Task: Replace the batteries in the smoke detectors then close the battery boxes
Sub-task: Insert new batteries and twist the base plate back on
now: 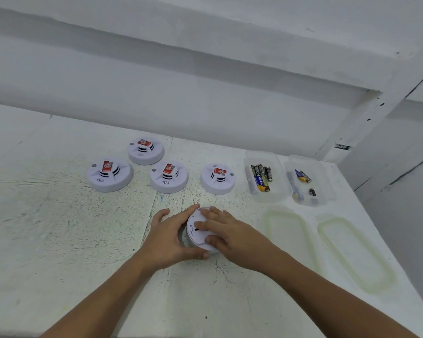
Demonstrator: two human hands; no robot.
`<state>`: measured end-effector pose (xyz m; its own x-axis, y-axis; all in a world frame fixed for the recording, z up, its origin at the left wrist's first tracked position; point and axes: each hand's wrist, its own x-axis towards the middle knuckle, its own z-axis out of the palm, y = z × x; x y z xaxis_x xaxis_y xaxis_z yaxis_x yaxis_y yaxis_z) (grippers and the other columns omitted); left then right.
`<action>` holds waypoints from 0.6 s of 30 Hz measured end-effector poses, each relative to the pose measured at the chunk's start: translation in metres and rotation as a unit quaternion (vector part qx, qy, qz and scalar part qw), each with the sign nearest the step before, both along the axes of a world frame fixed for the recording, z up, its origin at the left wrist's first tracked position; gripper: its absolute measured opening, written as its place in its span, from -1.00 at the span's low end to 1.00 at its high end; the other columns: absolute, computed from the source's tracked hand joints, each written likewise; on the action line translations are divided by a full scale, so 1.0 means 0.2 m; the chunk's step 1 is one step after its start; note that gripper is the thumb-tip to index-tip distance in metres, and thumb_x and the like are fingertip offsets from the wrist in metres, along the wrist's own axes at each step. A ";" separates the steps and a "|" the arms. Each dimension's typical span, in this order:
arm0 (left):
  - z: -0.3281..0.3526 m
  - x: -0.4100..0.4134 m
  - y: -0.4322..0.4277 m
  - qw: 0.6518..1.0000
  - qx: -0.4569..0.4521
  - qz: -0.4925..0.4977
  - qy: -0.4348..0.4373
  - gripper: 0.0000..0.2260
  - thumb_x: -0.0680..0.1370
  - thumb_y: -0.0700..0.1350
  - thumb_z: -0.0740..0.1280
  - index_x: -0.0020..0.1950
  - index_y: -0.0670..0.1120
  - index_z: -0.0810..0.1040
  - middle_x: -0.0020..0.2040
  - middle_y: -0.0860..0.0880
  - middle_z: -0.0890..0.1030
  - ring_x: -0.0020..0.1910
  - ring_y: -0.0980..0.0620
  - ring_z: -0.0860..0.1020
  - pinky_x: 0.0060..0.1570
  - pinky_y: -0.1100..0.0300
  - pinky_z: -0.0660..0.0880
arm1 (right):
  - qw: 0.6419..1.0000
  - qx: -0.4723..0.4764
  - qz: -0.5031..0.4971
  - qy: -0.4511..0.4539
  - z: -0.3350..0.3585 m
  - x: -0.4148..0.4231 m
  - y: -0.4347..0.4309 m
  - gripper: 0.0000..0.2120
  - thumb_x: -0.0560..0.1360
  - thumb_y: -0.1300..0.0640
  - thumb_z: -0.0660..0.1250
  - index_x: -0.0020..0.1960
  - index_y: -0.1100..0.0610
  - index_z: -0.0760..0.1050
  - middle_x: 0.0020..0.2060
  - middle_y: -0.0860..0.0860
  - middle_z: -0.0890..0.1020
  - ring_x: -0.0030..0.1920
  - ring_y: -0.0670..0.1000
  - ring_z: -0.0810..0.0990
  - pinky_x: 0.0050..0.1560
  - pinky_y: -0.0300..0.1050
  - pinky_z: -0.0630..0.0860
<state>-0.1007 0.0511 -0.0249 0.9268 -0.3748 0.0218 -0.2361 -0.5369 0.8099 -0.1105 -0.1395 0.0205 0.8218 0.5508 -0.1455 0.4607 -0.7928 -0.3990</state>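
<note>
Under the left hand (pixel 167 240) and right hand (pixel 230 236) spreads a white table (pixel 59 240). The left curls around an upturned smoke detector (pixel 193 236); the right presses flat fingers (pixel 205 224) on its back. Beyond them sit four other detectors (pixel 169 176); further right, two clear boxes (pixel 249 157) hold batteries (pixel 260 176).

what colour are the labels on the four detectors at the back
Red labels, seen best in the head view.

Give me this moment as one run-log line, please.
left hand grips upturned detector | right hand fingers rest on its back | four detectors stand behind | batteries in two trays
</note>
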 end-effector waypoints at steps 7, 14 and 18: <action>0.03 0.00 0.00 1.000 0.002 -0.005 -0.002 -0.22 0.12 0.38 0.48 0.27 0.45 0.21 0.16 0.55 0.41 0.26 0.45 0.32 0.35 0.38 -0.19 | 1.000 0.002 -0.004 -0.029 -0.02 -0.02 0.02 -0.62 0.64 0.07 0.09 0.45 0.01 0.28 0.54 -0.02 0.12 0.55 -0.02 -0.03 0.43 -0.25 -0.18; 0.03 0.00 -0.01 0.999 0.026 0.020 -0.034 -0.16 0.03 0.41 0.44 0.26 0.38 0.22 0.17 0.53 0.28 0.23 0.61 0.07 0.30 0.39 -0.10 | 0.998 0.009 -0.003 -0.060 0.00 -0.01 0.03 -0.66 0.58 0.09 0.19 0.34 0.05 0.42 0.44 0.06 0.31 0.46 0.07 0.20 0.39 -0.06 0.25; -0.02 0.02 -0.02 0.997 0.049 0.034 -0.045 -0.06 0.00 0.42 0.46 0.34 0.29 0.28 0.22 0.38 0.36 0.26 0.36 0.23 0.28 0.36 -0.07 | 0.998 0.009 -0.006 -0.057 0.03 0.00 0.02 -0.65 0.55 0.08 0.23 0.32 0.01 0.46 0.37 0.08 0.36 0.37 0.10 0.30 0.25 -0.01 0.38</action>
<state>-0.0972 0.0473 -0.0291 0.9460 -0.3161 0.0723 -0.2662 -0.6296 0.7299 -0.1104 -0.1355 0.0267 0.8391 0.5424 -0.0414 0.4942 -0.7920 -0.3583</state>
